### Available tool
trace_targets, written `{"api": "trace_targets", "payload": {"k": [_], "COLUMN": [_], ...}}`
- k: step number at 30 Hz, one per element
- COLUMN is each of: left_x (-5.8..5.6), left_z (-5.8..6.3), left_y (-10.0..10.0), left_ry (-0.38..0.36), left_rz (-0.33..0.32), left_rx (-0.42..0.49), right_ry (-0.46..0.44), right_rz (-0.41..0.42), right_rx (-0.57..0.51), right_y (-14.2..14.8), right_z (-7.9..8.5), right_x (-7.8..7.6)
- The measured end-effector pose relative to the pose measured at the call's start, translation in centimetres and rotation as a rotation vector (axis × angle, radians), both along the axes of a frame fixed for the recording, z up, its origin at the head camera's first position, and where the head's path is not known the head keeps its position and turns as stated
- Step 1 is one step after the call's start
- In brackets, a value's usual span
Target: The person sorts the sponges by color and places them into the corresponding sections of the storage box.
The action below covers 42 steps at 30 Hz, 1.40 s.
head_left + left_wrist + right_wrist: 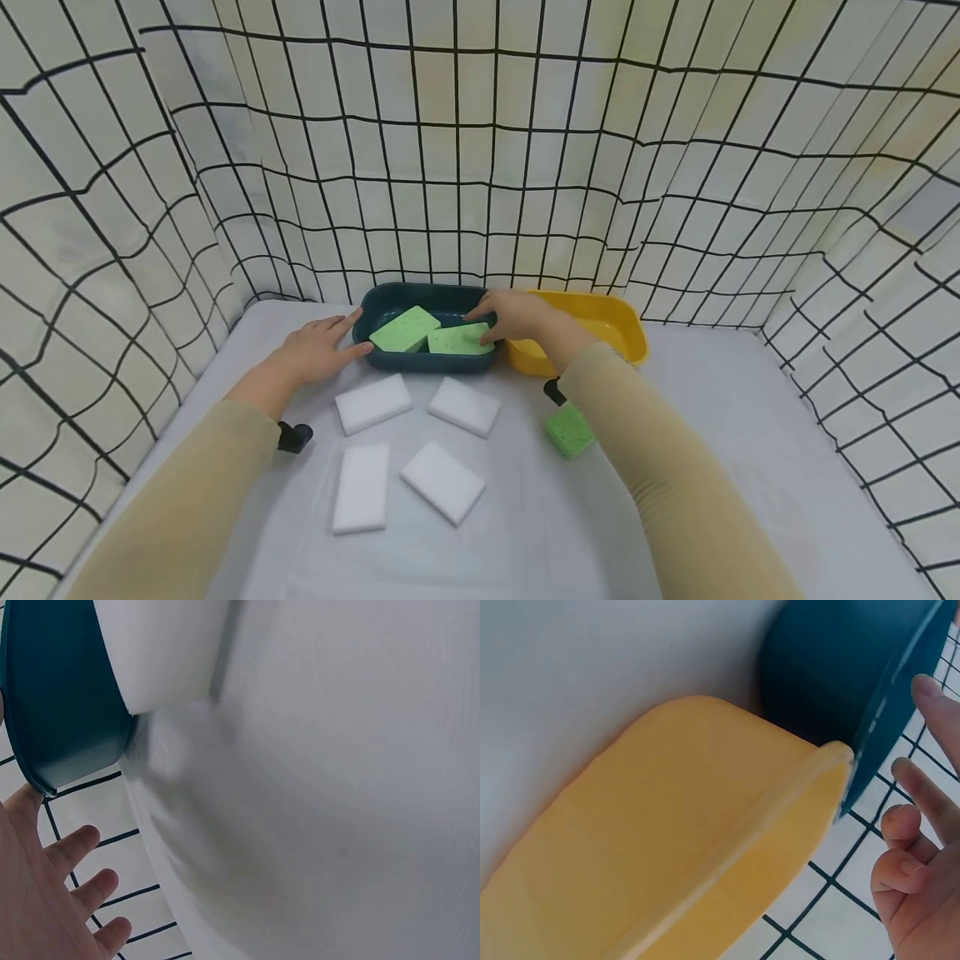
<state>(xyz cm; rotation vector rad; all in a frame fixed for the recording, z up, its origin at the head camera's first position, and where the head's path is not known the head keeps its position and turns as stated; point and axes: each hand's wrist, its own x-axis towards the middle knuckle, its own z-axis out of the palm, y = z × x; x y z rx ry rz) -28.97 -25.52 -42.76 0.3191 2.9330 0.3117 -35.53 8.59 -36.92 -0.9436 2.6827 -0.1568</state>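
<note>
Two light green sponges [405,331] lie side by side in a dark teal tub [435,362]. At its left end, my left hand [315,348] touches the tub with spread fingers, thumb near the front rim and index finger at the back; the left wrist view shows the other fingers straight and apart. My right hand [517,317] reaches over the tub's right end, fingertips at the right-hand sponge [456,340]. In the right wrist view its fingers [922,795] are loosely bent, with nothing seen between them; contact with the sponge is unclear.
A yellow tub [630,333] stands against the teal one's right end, partly behind my right wrist. Several white sponge blocks [362,489] lie in front. Another green sponge [568,432] lies beside my right forearm. Black wire grid [480,150] surrounds the white table.
</note>
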Motion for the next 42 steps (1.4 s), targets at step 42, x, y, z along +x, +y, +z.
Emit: {"api": "trace_targets", "payload": {"k": [42], "left_x": [-0.1], "left_z": [-0.1], "left_y": [-0.1], "left_ry": [0.002], "left_rz": [-0.011], "left_rx": [0.009], "right_ry": [-0.028], "right_rz": [-0.219], "right_rx": [-0.245], "right_y": [19.0], "right_z": [-0.5], "right_x": [12.0]}}
